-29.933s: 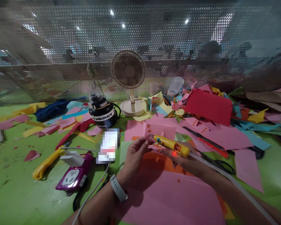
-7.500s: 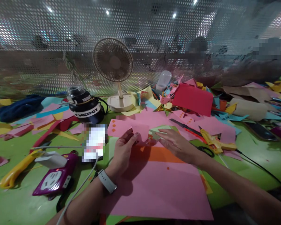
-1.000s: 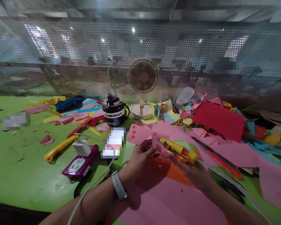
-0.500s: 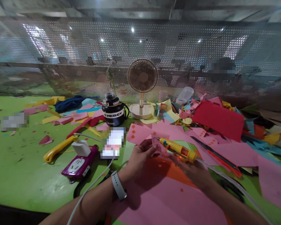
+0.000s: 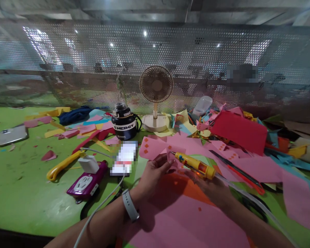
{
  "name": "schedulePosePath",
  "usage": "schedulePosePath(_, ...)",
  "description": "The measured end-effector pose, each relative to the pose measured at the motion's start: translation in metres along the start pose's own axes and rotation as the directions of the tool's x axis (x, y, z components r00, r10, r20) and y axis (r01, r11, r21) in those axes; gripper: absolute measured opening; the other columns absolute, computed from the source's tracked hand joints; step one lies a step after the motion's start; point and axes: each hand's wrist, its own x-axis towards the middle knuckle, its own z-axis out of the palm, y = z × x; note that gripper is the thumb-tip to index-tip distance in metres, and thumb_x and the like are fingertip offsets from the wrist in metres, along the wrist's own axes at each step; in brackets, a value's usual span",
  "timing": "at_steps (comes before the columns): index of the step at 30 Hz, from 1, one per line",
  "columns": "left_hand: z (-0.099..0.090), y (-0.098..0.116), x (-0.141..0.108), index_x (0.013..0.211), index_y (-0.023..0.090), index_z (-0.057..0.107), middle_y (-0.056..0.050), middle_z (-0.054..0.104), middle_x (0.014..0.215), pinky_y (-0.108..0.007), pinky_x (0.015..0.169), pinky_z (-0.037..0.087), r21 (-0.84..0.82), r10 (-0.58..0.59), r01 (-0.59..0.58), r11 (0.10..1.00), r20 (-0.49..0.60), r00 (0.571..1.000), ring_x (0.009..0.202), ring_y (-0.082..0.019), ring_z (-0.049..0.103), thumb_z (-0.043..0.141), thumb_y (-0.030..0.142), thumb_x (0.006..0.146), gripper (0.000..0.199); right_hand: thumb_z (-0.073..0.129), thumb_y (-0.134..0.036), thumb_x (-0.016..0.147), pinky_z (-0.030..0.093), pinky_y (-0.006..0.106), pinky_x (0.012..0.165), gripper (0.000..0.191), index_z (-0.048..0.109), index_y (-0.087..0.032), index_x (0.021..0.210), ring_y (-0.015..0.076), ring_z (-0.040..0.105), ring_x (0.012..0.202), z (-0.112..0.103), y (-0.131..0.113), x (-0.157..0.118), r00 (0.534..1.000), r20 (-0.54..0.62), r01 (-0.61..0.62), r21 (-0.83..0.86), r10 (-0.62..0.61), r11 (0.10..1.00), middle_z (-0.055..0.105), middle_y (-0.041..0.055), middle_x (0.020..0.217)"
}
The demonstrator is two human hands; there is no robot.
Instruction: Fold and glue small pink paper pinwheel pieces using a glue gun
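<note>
Pink paper piece [image 5: 170, 157] stands pinched in my left hand [image 5: 154, 174]; my right hand [image 5: 212, 187] grips a yellow plastic corded tool [image 5: 193, 164], tip close by, seemingly needing steadiness.

I can read "ENERGY" on the white band round my black bottle [image 5: 124, 126]; its smaller print is illegible.

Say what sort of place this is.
Probably a shared craft workroom: coloured paper scraps litter the green tabletop, a perforated screen stands behind, and the right hand holds a yellow pen-like tool.
</note>
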Motion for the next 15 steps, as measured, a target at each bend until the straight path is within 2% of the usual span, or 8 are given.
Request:
schedulePosePath(3, -0.0014, -0.0011, -0.0001, 0.095, 0.021, 0.072, -0.006, 0.071, 0.102, -0.033, 0.079, 0.053, -0.004, -0.007, 0.007, 1.0, 0.013, 1.0, 0.091, -0.019, 0.066, 0.079, 0.034, 0.071, 0.028, 0.031, 0.007, 0.082, 0.06, 0.032, 0.069, 0.089, -0.004, -0.037, 0.15, 0.0199, 0.07, 0.079, -0.0045, -0.0049, 0.0059, 0.993, -0.105, 0.033, -0.136, -0.047, 0.99, 0.069, -0.0014, 0.118)
schedulePosePath(5, -0.0026, -0.0026, 0.0006, 0.094, 0.021, 0.073, -0.006, 0.071, 0.103, -0.032, 0.078, 0.053, -0.012, 0.001, 0.0, 1.0, 0.012, 1.0, 0.091, -0.019, 0.065, 0.079, 0.034, 0.07, 0.027, 0.028, 0.008, 0.083, 0.06, 0.032, 0.07, 0.087, -0.006, -0.037, 0.15, 0.0196, 0.07, 0.078, -0.0062, -0.0083, 0.0088, 0.99, -0.128, 0.034, -0.13, -0.05, 0.991, 0.068, -0.0024, 0.119)
schedulePosePath(11, -0.0039, -0.0059, 0.003, 0.093, 0.02, 0.072, -0.006, 0.072, 0.101, -0.033, 0.078, 0.053, -0.021, 0.007, -0.007, 1.0, 0.0, 1.0, 0.084, -0.017, 0.066, 0.081, 0.035, 0.067, 0.031, 0.025, 0.009, 0.084, 0.061, 0.03, 0.074, 0.087, -0.001, -0.042, 0.149, 0.0193, 0.069, 0.096, -0.0077, -0.0085, 0.0082, 0.996, -0.073, 0.044, 0.029, -0.041, 0.999, 0.068, -0.0053, 0.12)
schedulePosePath(13, -0.0034, -0.0052, 0.0028, 0.091, 0.019, 0.072, -0.006, 0.072, 0.096, -0.035, 0.079, 0.053, -0.01, 0.006, -0.006, 1.0, -0.005, 1.0, 0.081, -0.017, 0.066, 0.082, 0.035, 0.066, 0.031, 0.028, 0.007, 0.085, 0.061, 0.03, 0.078, 0.086, 0.0, -0.042, 0.15, 0.0191, 0.068, 0.099, -0.0087, -0.0056, 0.0079, 0.996, -0.056, 0.069, 0.056, -0.066, 0.996, 0.065, -0.0048, 0.125)
schedulePosePath(15, -0.0027, -0.0041, 0.0022, 0.089, 0.019, 0.071, -0.005, 0.072, 0.091, -0.035, 0.079, 0.053, 0.005, -0.002, 0.002, 1.0, -0.011, 1.0, 0.08, -0.018, 0.066, 0.081, 0.035, 0.066, 0.03, 0.036, 0.002, 0.087, 0.059, 0.03, 0.084, 0.082, 0.009, -0.044, 0.15, 0.0196, 0.066, 0.103, -0.0111, -0.004, 0.011, 0.999, -0.033, 0.046, 0.085, -0.043, 0.995, 0.062, -0.0046, 0.129)
